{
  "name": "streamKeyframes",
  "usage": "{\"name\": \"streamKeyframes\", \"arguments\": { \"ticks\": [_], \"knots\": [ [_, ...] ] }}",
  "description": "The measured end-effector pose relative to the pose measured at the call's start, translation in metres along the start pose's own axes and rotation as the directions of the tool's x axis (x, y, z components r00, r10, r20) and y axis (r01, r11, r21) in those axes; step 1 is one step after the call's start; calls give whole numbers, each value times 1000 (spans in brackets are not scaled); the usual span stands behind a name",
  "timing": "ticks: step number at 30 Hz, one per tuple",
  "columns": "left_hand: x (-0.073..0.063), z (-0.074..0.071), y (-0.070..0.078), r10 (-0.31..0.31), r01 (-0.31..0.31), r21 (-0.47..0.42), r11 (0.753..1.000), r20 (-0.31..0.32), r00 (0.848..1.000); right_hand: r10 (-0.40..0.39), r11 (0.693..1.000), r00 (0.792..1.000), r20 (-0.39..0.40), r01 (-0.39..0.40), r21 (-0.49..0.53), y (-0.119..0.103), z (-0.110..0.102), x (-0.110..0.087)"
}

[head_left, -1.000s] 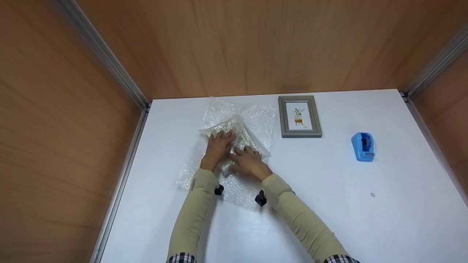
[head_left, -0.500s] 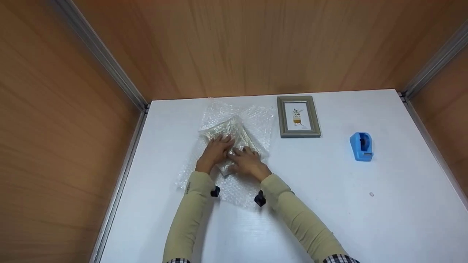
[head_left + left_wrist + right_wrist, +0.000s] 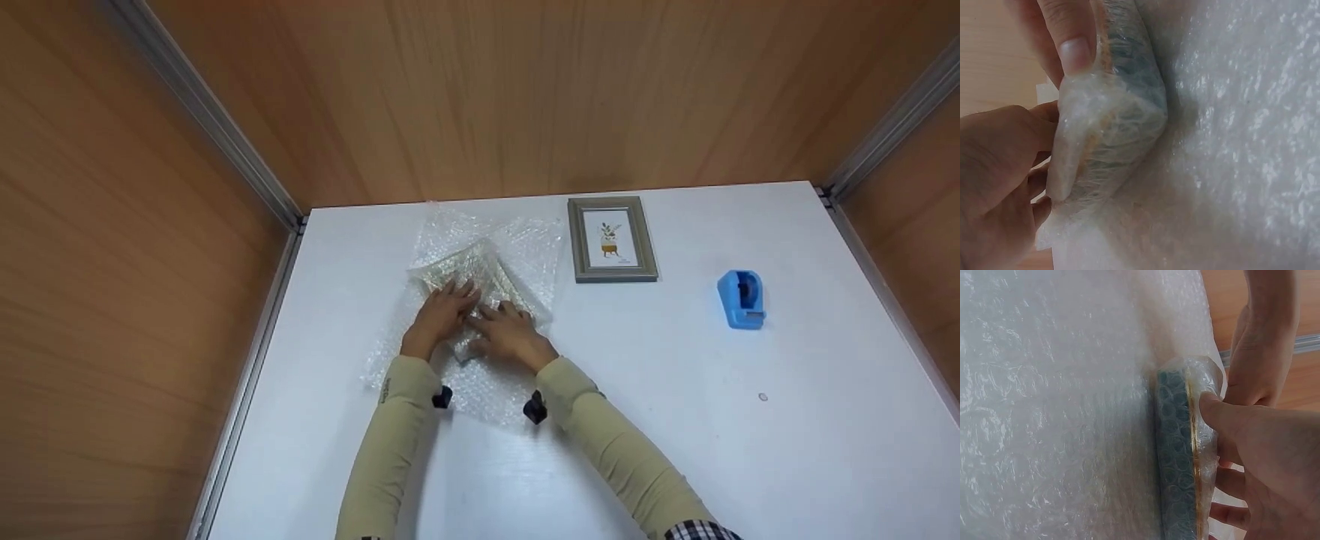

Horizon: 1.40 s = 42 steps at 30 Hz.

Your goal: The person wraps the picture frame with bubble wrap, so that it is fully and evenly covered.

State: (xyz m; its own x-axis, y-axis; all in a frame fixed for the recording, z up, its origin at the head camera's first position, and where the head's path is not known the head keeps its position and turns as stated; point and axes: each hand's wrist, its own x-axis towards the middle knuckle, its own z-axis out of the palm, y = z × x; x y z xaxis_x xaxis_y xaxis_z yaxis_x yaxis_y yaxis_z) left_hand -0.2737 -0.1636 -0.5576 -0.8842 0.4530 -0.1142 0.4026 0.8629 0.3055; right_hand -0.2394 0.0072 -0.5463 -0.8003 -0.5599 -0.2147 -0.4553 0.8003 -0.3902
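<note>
A flat rectangular thing [image 3: 474, 261], covered in bubble wrap, lies askew on a larger bubble wrap sheet [image 3: 489, 394]. Through the film in the right wrist view its dark blue-green side [image 3: 1176, 455] and a thin gold edge show. My left hand [image 3: 441, 315] rests on top of the wrapped thing with fingers extended. Beside it my right hand [image 3: 510, 334] presses on the near right part, fingers spread. The right wrist view has the right thumb [image 3: 1213, 410] against the film along the top edge. A folded corner of wrap [image 3: 1089, 107] lies between the hands in the left wrist view.
A grey-green picture frame [image 3: 613, 240] with a plant print lies right of the sheet. Farther right stands a blue tape dispenser [image 3: 742, 300]. A small ring-like bit [image 3: 763, 397] is on the white table [image 3: 675, 450]. Wooden panels [image 3: 480, 97] enclose the back and sides.
My left hand has drawn back slightly toward me and left over the wrapped thing. The right hand stays nearly in place, and the wrapped thing has hardly moved.
</note>
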Motion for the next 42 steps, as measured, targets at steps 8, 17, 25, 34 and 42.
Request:
{"name": "streamKeyframes", "arguments": {
  "ticks": [8, 17, 25, 34, 42],
  "knots": [
    [1, -1, -6, -42, 44, -57, 997, 42, 998, -50, 999, 997, -54, 50, 12, 7, 4, 0],
    [3, -3, -2, -43, 46, -35, 998, 62, 997, -127, 957, 948, -291, 194, 214, 34, 11, -10],
    [2, -4, 2, -34, 37, -42, 998, 73, 997, 13, 876, 881, -473, 218, 431, 59, 5, -35],
    [1, -4, 0, -59, 67, -71, 995, 108, 992, 205, 847, 854, -479, 90, 524, 95, -12, -77],
    [2, -4, -1, -43, 47, -47, 998, 102, 994, 340, 817, 790, -510, 20, 576, 131, -15, -120]
  ]
}}
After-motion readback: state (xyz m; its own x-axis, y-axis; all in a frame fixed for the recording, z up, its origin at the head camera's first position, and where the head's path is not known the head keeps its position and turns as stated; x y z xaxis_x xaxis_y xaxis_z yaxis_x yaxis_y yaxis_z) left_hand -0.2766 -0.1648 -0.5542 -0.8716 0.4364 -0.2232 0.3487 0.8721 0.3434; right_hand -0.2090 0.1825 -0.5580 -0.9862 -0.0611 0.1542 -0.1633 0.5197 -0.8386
